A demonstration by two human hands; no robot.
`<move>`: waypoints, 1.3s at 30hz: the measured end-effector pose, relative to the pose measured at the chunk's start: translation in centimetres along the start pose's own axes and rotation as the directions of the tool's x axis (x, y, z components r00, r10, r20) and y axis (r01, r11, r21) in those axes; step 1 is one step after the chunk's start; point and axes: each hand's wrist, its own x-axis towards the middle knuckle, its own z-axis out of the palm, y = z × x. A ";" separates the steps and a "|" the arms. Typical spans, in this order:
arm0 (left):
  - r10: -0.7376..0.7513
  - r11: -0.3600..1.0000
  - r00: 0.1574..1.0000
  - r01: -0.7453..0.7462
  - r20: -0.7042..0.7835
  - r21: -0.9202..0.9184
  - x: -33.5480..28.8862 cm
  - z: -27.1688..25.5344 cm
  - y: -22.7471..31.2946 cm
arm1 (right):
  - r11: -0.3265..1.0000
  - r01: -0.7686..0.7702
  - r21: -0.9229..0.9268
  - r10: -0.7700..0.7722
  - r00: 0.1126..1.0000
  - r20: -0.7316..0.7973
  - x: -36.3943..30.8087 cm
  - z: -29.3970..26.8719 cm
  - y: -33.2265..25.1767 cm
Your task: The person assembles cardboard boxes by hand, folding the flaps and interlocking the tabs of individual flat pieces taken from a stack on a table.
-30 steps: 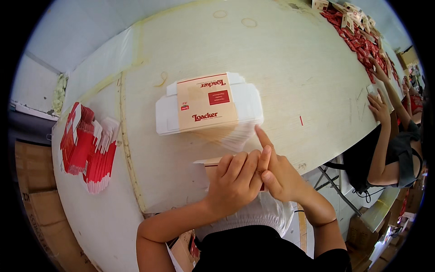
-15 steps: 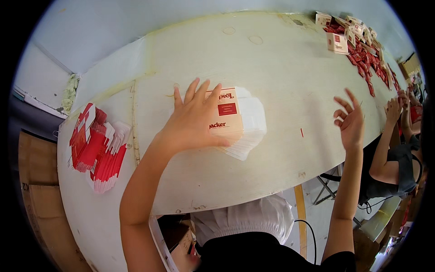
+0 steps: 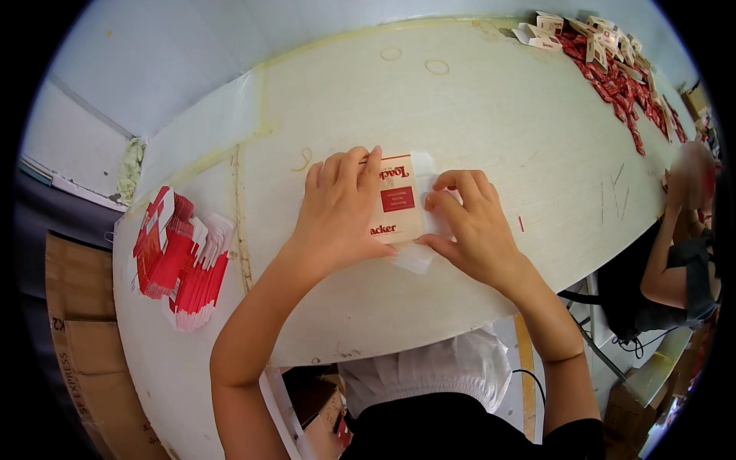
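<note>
In front of me on the table lies a flat cream carton (image 3: 397, 201) with red print and white flaps, on top of others like it. My left hand (image 3: 337, 207) lies over its left part, fingertips at the far edge and thumb at the near edge, gripping it. At the right side my right hand (image 3: 471, 222) curls its fingers and thumb round the carton's white flap (image 3: 437, 211). The left hand hides the carton's left part. How many cartons lie underneath, I cannot tell.
Red and white folded cartons (image 3: 184, 261) stand bunched at the left. Small red wrapped packets (image 3: 613, 84) and opened cream boxes (image 3: 540, 37) are heaped at the far right. Another person's arm (image 3: 663, 253) reaches in at the right. Brown cardboard (image 3: 92, 345) stands beside the table's left edge.
My right hand has come in from the right and closed at the carton's right side. The left hand's spread fingers have drawn together round the carton. An opened box in the far heap has shifted.
</note>
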 end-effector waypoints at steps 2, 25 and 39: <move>-0.012 0.999 1.000 0.012 -0.012 0.033 -0.1 -0.1 0.5 | 1.000 -0.017 0.003 0.017 0.999 0.049 0.3 -0.5 -0.1; -0.060 0.967 0.943 -0.027 -0.326 -0.255 -5.6 -1.2 6.8 | 0.483 0.092 0.871 0.239 0.943 -0.232 -4.9 1.3 -3.6; -0.049 0.887 0.967 -0.072 -0.249 -0.456 -7.7 3.4 7.9 | 0.247 -0.132 0.960 0.354 0.934 0.037 -8.0 2.5 -5.5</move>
